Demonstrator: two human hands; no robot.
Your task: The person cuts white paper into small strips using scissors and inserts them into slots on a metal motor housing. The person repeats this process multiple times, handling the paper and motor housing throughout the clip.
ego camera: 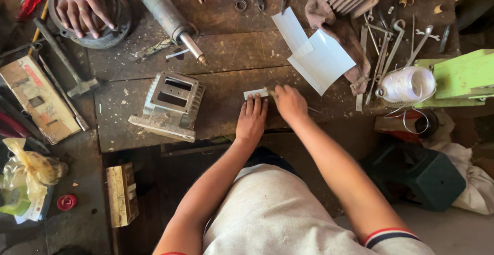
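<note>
A: Hands first — where are they?

B: Both at mid-frame on the bench [221,54]. Left hand [251,121] lies flat, fingers straight, tips pressing a small white strip [256,93]. Right hand [289,103] sits just beside it, curled, touching the strip's right end. Can't tell if it's pinching sth, fingers hide it.

A: Strip's spot?

B: Near the bench's front edge, center frame, just below the white sheets [316,54].

A: Other stuff nearby?

B: Grey metal housing [171,103] w/ rectangular openings, left of the hands. Rotor shaft [170,18] upper center-left, lying at a slant. Brownish rag [337,31] under the sheets. Spanners [383,49] upper right, white thread spool [406,84] next to a green block [463,77] at right.

A: Anyone else?

B: Yes, another person's hand [82,3] upper left, resting on a round dark metal ring [110,26]. Hammer [67,62] below it, carton [38,98] at far left.
</note>
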